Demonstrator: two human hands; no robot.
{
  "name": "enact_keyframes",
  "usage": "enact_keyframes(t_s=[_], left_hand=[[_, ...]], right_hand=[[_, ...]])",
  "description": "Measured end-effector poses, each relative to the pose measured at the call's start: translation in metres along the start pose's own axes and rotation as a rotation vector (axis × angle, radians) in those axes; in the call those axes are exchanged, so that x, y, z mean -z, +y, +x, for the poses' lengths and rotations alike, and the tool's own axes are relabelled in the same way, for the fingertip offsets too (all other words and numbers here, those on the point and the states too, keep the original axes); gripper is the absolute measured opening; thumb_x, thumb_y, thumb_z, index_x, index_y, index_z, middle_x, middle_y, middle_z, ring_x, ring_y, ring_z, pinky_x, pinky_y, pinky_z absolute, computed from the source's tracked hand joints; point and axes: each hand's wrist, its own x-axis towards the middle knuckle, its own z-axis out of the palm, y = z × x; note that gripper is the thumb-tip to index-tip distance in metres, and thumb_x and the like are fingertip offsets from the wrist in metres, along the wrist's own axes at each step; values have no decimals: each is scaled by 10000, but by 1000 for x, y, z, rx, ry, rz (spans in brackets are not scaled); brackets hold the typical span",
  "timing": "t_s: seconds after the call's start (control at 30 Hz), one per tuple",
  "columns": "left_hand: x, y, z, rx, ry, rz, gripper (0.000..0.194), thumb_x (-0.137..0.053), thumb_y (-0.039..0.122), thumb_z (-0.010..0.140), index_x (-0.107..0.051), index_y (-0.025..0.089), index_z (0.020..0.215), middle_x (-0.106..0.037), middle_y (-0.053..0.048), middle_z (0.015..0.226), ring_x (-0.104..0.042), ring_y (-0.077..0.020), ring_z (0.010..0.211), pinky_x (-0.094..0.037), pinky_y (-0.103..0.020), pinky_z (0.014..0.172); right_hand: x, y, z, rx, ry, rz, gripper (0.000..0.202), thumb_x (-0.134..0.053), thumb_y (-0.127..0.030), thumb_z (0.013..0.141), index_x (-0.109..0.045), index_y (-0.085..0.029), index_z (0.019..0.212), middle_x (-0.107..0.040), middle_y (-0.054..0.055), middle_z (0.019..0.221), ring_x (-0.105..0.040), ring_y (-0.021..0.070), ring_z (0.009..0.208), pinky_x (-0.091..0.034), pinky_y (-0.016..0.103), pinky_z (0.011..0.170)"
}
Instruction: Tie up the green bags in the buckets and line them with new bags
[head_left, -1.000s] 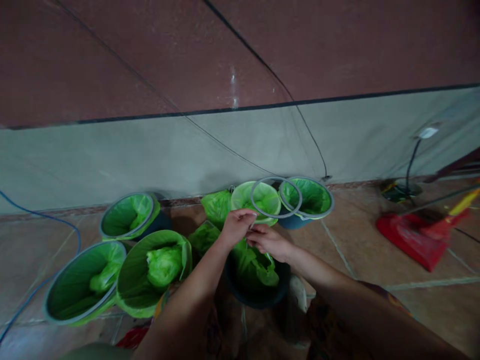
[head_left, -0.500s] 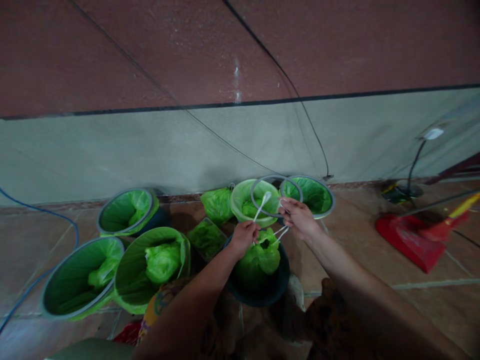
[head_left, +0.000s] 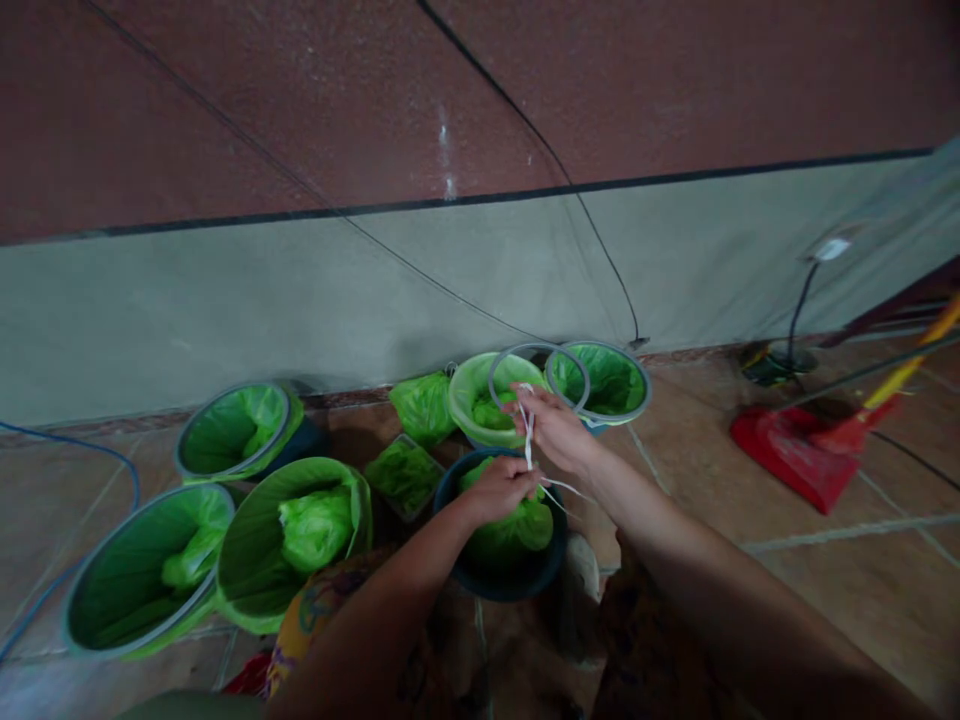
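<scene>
A green plastic bag (head_left: 506, 525) stands in a dark blue bucket (head_left: 556, 565) between my legs, its neck gathered at the top. Over it, my left hand (head_left: 504, 490) pinches white string (head_left: 528, 440) near the bag's neck. My right hand (head_left: 551, 425) is just above and to the right, fingers closed on the upper part of the same string. Thin loose ends of string stick out to the right below my hands.
Several bins with green liners, including one (head_left: 360, 510) at the left, stand along the wall. A grey ring (head_left: 495, 375) lies over the back bins. A green tray (head_left: 409, 480) is left of the bucket; a red dustpan (head_left: 787, 460) lies right.
My right hand has moved left and slightly up, closer to my left hand. The string, earlier spread between separated hands, now runs upright between them. The view has shifted slightly.
</scene>
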Motion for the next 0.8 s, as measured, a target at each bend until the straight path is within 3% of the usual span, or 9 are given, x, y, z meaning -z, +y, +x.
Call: enact_keyframes(t_s=[0.1, 0.2, 0.33, 0.43, 0.6, 0.73, 0.8], left_hand=[[6, -8, 2, 55, 150, -125, 304, -571, 394, 829, -713, 129, 779, -522, 28, 562, -440, -76, 516, -344, -209, 523], [12, -12, 3, 101, 255, -264, 294, -616, 405, 799, -670, 129, 712, -531, 23, 563, -438, -67, 481, -352, -208, 492], [20, -11, 3, 144, 349, -298, 278, -643, 379, 781, -641, 131, 656, -544, 18, 554, -437, -61, 448, -344, -205, 457], [23, -10, 2, 159, 384, -280, 234, -629, 331, 799, -688, 122, 712, -562, 19, 558, -429, -56, 439, -341, -202, 459], [26, -10, 4, 163, 425, -162, 215, -570, 250, 829, -728, 127, 749, -582, 23, 551, -452, -69, 449, -351, -211, 485], [31, -13, 5, 118, 356, -38, 197, -638, 275, 795, -730, 124, 707, -614, 13, 557, -460, -79, 474, -367, -223, 515], [34, -11, 4, 85, 268, 16, 143, -647, 232, 768, -740, 124, 749, -649, 8, 601, -494, -88, 508, -396, -225, 548]], right_hand=[[15, 16, -1, -107, 37, -283, 402, -716, -509, 785, -626, -213, 1043, -689, 29, 850, -636, 149, 735, -484, 239, 614], [31, 34, -5, -77, -149, -686, 372, -700, -453, 799, -660, -204, 1072, -688, 20, 778, -632, 177, 742, -470, 269, 665], [46, 43, -8, 93, -336, -1042, 200, -629, -375, 824, -702, -189, 844, -649, 9, 714, -558, 148, 676, -400, 254, 641], [50, 37, -8, 84, -433, -1089, 246, -611, -372, 827, -636, -178, 678, -544, -24, 576, -439, 103, 558, -313, 234, 555], [44, 26, -17, -114, -633, -1117, 363, -637, -390, 798, -490, -179, 543, -350, -68, 485, -293, 65, 481, -212, 233, 493], [39, 25, -26, -208, -836, -1039, 305, -543, -403, 876, -623, -170, 695, -472, -43, 524, -408, 88, 502, -297, 227, 508], [43, 23, -24, -180, -864, -1054, 340, -527, -438, 896, -658, -167, 738, -568, -10, 586, -477, 105, 542, -344, 233, 539]])
